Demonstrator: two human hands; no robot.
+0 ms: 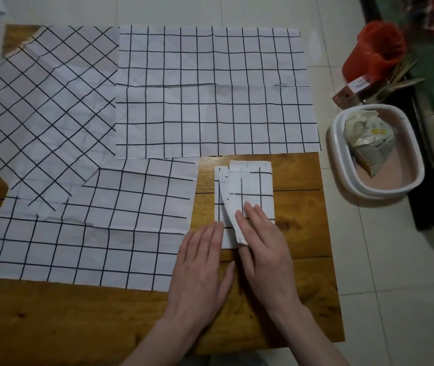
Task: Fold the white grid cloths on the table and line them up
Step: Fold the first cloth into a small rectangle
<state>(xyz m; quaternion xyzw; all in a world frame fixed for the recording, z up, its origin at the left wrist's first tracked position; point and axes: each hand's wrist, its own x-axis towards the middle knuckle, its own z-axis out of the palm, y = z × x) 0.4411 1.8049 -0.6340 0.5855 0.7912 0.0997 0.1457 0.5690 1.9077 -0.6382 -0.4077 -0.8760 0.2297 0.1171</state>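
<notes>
At the upper left of the frame we see a white cloth with a black grid, the diagonal cloth (pixel 52 112), turned so its lines run slantwise; it is thin, faintly creased, and overhangs the left edge of the wooden table (pixel 78 318). Below it, at lower left, we note the near cloth (pixel 83 247), spread flat with soft fold ridges, its upper left corner lying under the diagonal one. In the upper centre lies the large cloth (pixel 215 91), a flat rectangle marked by one horizontal crease across its middle. At centre right we find the folded cloth (pixel 250 191), a narrow upright packet of several layers on bare wood, its top layer skewed and lifting at the lower edge. The left hand (pixel 202 270) lies flat, fingers straight and together, their tips at the packet's lower left corner. The right hand (pixel 266 247) presses on the packet with straight fingers; its thumb is hidden beneath the loose flap, so we cannot tell whether it pinches that layer. The tabletop is warm brown planks with visible grain and seams. To the right, on pale glossy floor tiles, we see a white oval basin (pixel 342 165) holding a crumpled packet (pixel 369 143), and above it a red bag (pixel 377 51).
</notes>
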